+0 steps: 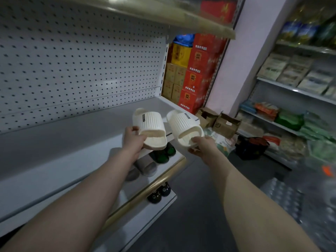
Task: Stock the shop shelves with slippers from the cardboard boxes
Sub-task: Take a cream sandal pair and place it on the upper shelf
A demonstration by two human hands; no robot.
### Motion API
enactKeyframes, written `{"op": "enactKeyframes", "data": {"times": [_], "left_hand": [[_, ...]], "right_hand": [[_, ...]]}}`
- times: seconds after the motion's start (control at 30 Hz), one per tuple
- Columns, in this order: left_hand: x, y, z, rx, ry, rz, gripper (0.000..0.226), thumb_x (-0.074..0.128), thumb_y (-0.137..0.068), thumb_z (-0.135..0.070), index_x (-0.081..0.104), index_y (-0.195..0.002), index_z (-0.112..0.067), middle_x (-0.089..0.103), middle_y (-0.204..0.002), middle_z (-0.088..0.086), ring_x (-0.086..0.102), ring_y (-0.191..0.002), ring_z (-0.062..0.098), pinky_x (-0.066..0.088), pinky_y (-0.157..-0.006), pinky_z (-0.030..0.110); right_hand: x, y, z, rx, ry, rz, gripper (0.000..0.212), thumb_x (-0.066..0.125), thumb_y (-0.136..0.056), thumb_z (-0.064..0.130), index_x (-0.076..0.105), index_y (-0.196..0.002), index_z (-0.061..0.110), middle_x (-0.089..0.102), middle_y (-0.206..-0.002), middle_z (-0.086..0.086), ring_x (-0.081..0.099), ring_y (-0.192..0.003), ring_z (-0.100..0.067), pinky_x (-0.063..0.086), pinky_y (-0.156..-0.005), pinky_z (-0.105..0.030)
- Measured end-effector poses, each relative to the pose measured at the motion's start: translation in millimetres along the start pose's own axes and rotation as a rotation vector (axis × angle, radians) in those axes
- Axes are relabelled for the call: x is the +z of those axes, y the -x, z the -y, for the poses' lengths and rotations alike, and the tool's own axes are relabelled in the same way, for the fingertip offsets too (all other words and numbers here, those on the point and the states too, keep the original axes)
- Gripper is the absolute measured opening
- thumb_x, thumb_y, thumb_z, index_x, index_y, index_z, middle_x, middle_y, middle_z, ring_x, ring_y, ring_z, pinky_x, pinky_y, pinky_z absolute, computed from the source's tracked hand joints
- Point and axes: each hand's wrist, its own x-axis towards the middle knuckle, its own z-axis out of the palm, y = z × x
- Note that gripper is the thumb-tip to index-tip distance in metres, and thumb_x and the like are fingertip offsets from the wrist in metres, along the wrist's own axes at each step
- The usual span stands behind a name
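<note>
I hold two cream ribbed slippers over the right end of the white shelf (76, 135). My left hand (133, 140) grips the heel end of the left slipper (150, 125). My right hand (201, 146) pinches the heel end of the right slipper (183, 125), thumb on its footbed. Both slippers point away from me, toes toward the shelf's back corner. Opened cardboard boxes (224, 124) lie on the floor beyond the shelf end.
On the shelf below sit grey slippers (146, 167) and dark green slippers (162, 154); black slippers (160, 193) lie on the lowest level. Red and yellow cartons (195, 73) are stacked past the shelf. Shelves of packaged goods (298, 113) line the right side of the aisle.
</note>
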Motion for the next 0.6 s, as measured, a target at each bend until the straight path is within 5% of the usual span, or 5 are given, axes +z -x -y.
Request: {"op": "enactKeyframes", "data": {"times": [0.17,0.43,0.6], "left_hand": [[36.4,-54.2,1.8,-0.013,0.034,0.005,0.043,0.056,-0.084,0.009,0.040,-0.113,-0.018,0.047,-0.114,0.006,0.053,-0.110,0.034,0.053,-0.090,0.049],[76.9,-122.0,11.8,-0.058,-0.044,-0.050,0.044,0.057,-0.085,0.005,0.040,-0.122,-0.009,0.051,-0.121,0.016,0.055,-0.103,0.033,0.049,-0.063,0.036],[98.3,-153.7,16.7,-0.067,-0.101,-0.154,0.043,0.059,-0.087,0.001,0.038,-0.122,-0.010,0.049,-0.115,0.011,0.050,-0.100,0.029,0.046,-0.078,0.040]], "right_hand": [[4.8,-61.7,19.5,-0.019,0.015,0.006,0.042,0.064,-0.089,0.001,0.050,-0.128,0.008,0.057,-0.117,-0.014,0.062,-0.093,-0.028,0.055,-0.049,-0.028],[12.8,-148.3,32.8,-0.069,-0.002,-0.044,0.060,0.063,-0.088,-0.001,0.039,-0.140,0.015,0.051,-0.126,-0.016,0.062,-0.099,-0.033,0.053,-0.044,-0.026],[22.4,-211.0,37.7,-0.073,0.042,0.016,0.055,0.064,-0.086,-0.002,0.045,-0.135,0.014,0.052,-0.128,-0.020,0.062,-0.102,-0.038,0.055,-0.047,-0.028]]}}
